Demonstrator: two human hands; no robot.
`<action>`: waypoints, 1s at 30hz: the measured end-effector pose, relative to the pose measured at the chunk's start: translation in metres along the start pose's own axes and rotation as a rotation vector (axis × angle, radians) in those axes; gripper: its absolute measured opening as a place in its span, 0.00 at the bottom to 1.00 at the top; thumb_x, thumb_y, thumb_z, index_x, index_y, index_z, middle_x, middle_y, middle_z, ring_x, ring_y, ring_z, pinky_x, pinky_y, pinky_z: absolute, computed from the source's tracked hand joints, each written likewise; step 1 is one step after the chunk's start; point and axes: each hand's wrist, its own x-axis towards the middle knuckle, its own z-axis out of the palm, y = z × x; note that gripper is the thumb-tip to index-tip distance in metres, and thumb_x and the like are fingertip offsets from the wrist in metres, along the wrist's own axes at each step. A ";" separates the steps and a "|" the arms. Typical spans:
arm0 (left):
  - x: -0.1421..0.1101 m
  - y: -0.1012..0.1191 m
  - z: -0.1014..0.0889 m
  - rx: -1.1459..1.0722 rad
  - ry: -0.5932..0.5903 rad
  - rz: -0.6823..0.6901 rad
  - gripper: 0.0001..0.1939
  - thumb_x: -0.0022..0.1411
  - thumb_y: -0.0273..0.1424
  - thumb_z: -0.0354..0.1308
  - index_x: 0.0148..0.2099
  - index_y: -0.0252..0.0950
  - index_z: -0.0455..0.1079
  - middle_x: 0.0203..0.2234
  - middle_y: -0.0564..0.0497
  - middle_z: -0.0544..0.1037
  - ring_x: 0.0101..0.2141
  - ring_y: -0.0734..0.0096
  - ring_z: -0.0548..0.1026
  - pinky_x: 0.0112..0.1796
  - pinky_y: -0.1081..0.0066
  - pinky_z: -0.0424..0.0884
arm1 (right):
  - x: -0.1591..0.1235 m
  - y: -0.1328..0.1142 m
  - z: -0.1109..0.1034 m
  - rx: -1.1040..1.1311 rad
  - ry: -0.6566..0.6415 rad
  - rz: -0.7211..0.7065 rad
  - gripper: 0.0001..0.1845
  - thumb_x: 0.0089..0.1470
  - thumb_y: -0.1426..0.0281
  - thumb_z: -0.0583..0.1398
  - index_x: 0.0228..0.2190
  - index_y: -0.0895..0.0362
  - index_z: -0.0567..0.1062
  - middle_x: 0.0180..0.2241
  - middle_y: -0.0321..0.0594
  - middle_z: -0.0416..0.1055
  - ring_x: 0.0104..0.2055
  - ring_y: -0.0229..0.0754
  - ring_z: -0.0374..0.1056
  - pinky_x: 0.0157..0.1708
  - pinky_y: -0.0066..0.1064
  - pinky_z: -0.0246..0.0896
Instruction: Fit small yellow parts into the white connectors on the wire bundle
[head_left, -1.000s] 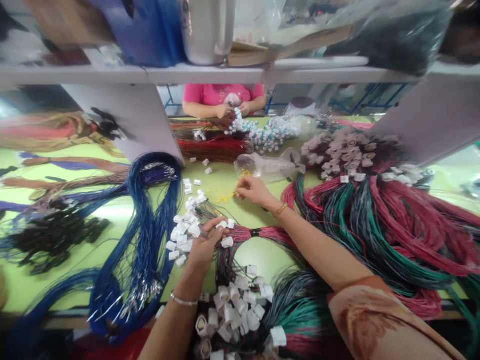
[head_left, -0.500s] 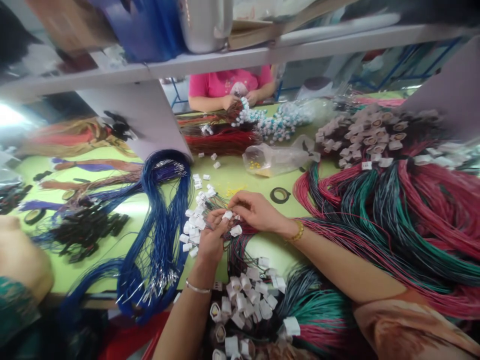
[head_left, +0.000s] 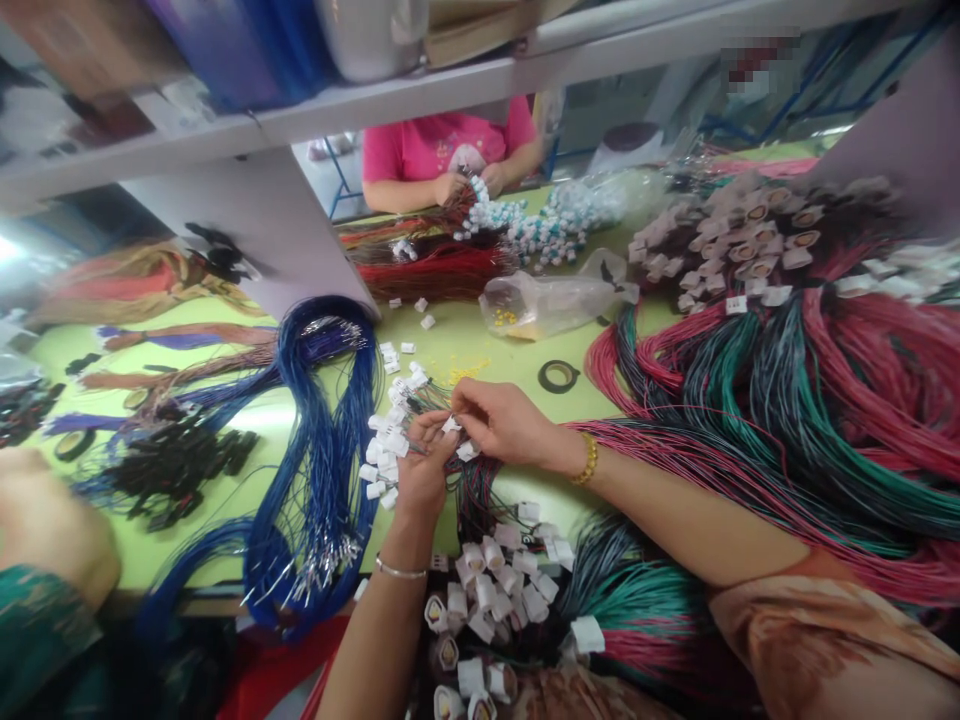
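Observation:
My left hand [head_left: 424, 462] is closed around a white plastic connector [head_left: 451, 425] with thin wires, just left of my right hand. The fingers of my right hand [head_left: 499, 425] pinch at that connector's upper end; whatever small piece lies between the fingertips is too small to make out. A second white connector [head_left: 466, 451] hangs just below the fingers. Beside my left hand lies a cluster of white connectors [head_left: 386, 440] on wires. Small yellow pieces [head_left: 465, 370] are scattered on the table beyond my hands.
Blue wires [head_left: 300, 430] lie left, near black connectors [head_left: 176, 465]. Red, green and black wires [head_left: 750, 400] cover the right. More white connectors [head_left: 495, 580] are at the near edge. Behind are a tape roll [head_left: 559, 376], a plastic bag [head_left: 555, 300] and a shelf [head_left: 315, 118]. A co-worker [head_left: 450, 155] sits opposite.
The view has shifted slightly. Both hands stay together at the white connector, with only small finger movements.

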 end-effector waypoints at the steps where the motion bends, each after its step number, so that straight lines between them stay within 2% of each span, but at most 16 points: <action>1: 0.000 -0.001 0.001 0.008 0.016 0.014 0.22 0.43 0.34 0.77 0.40 0.37 0.75 0.37 0.48 0.82 0.40 0.66 0.80 0.45 0.67 0.74 | -0.001 -0.001 0.001 -0.038 -0.016 -0.005 0.03 0.57 0.76 0.54 0.32 0.56 0.67 0.27 0.36 0.68 0.28 0.37 0.60 0.31 0.28 0.54; 4: 0.000 -0.002 0.003 0.044 0.121 0.090 0.22 0.41 0.33 0.77 0.39 0.37 0.75 0.34 0.49 0.82 0.37 0.67 0.79 0.42 0.68 0.74 | -0.006 -0.008 0.009 -0.136 -0.062 0.010 0.07 0.58 0.77 0.53 0.37 0.57 0.69 0.33 0.42 0.73 0.32 0.39 0.64 0.34 0.30 0.57; 6: 0.000 -0.002 0.004 0.089 0.189 0.131 0.19 0.41 0.33 0.76 0.37 0.35 0.75 0.30 0.50 0.81 0.33 0.68 0.78 0.39 0.68 0.74 | -0.013 -0.015 0.019 -0.151 -0.087 0.021 0.14 0.56 0.79 0.53 0.43 0.57 0.71 0.38 0.44 0.75 0.35 0.41 0.67 0.36 0.30 0.59; 8: 0.000 0.000 0.004 0.151 0.213 0.141 0.16 0.43 0.33 0.74 0.33 0.34 0.75 0.27 0.51 0.80 0.30 0.69 0.76 0.36 0.68 0.73 | -0.018 -0.020 0.029 -0.139 -0.103 0.014 0.20 0.53 0.80 0.54 0.48 0.56 0.71 0.43 0.44 0.76 0.38 0.42 0.69 0.38 0.30 0.61; 10: 0.000 0.001 0.004 0.212 0.198 0.136 0.14 0.43 0.33 0.74 0.30 0.34 0.74 0.24 0.52 0.77 0.28 0.70 0.75 0.34 0.69 0.71 | -0.019 -0.018 0.032 -0.136 -0.112 0.010 0.22 0.53 0.79 0.55 0.49 0.55 0.72 0.44 0.44 0.77 0.39 0.42 0.70 0.39 0.30 0.62; 12: 0.000 0.001 0.004 0.254 0.157 0.158 0.13 0.45 0.34 0.73 0.29 0.34 0.73 0.26 0.51 0.77 0.30 0.69 0.74 0.35 0.69 0.71 | -0.013 -0.006 0.024 -0.140 -0.093 0.052 0.18 0.55 0.77 0.56 0.46 0.56 0.75 0.41 0.43 0.78 0.38 0.42 0.71 0.38 0.31 0.63; 14: 0.000 0.001 0.004 0.284 0.117 0.191 0.14 0.51 0.39 0.71 0.28 0.35 0.72 0.29 0.50 0.76 0.33 0.69 0.74 0.37 0.69 0.70 | 0.000 0.018 0.008 -0.155 -0.028 0.147 0.13 0.58 0.75 0.55 0.43 0.58 0.77 0.38 0.43 0.79 0.36 0.42 0.71 0.38 0.31 0.62; 17: -0.001 -0.003 0.004 0.232 0.068 0.149 0.21 0.57 0.48 0.67 0.28 0.38 0.65 0.24 0.54 0.68 0.27 0.73 0.67 0.31 0.72 0.66 | 0.021 0.061 -0.020 -0.277 0.085 0.356 0.12 0.56 0.78 0.57 0.40 0.61 0.79 0.40 0.47 0.80 0.39 0.44 0.72 0.41 0.32 0.62; 20: -0.003 -0.007 0.003 0.136 0.012 0.031 0.32 0.50 0.65 0.61 0.34 0.40 0.63 0.20 0.57 0.65 0.19 0.77 0.55 0.19 0.72 0.52 | 0.035 0.095 -0.033 -0.361 0.049 0.458 0.11 0.54 0.80 0.58 0.36 0.62 0.80 0.39 0.48 0.81 0.39 0.45 0.72 0.42 0.32 0.61; 23: -0.003 -0.007 0.005 0.131 -0.008 -0.093 0.41 0.44 0.75 0.49 0.36 0.40 0.62 0.18 0.55 0.67 0.14 0.81 0.47 0.16 0.72 0.38 | 0.040 0.109 -0.028 -0.356 0.011 0.448 0.09 0.54 0.78 0.61 0.35 0.61 0.81 0.37 0.46 0.81 0.39 0.43 0.72 0.41 0.30 0.60; 25: -0.003 -0.005 0.007 0.148 0.011 -0.142 0.40 0.46 0.75 0.48 0.34 0.40 0.60 0.17 0.56 0.66 0.13 0.82 0.45 0.16 0.73 0.35 | 0.042 0.112 -0.021 -0.353 0.009 0.450 0.08 0.55 0.77 0.62 0.37 0.61 0.81 0.37 0.45 0.81 0.38 0.43 0.72 0.40 0.30 0.60; 28: -0.003 -0.001 0.009 0.177 0.066 -0.125 0.36 0.49 0.69 0.57 0.33 0.40 0.58 0.17 0.58 0.66 0.13 0.84 0.48 0.16 0.75 0.39 | 0.044 0.114 -0.016 -0.339 0.020 0.466 0.07 0.56 0.75 0.62 0.36 0.62 0.80 0.36 0.46 0.80 0.36 0.43 0.70 0.39 0.30 0.59; 30: -0.004 0.003 0.010 0.175 0.061 -0.109 0.33 0.49 0.64 0.63 0.33 0.39 0.59 0.15 0.60 0.65 0.13 0.84 0.50 0.16 0.77 0.41 | 0.043 0.115 -0.016 -0.316 0.027 0.468 0.04 0.56 0.74 0.63 0.34 0.62 0.79 0.35 0.48 0.79 0.36 0.43 0.69 0.40 0.31 0.59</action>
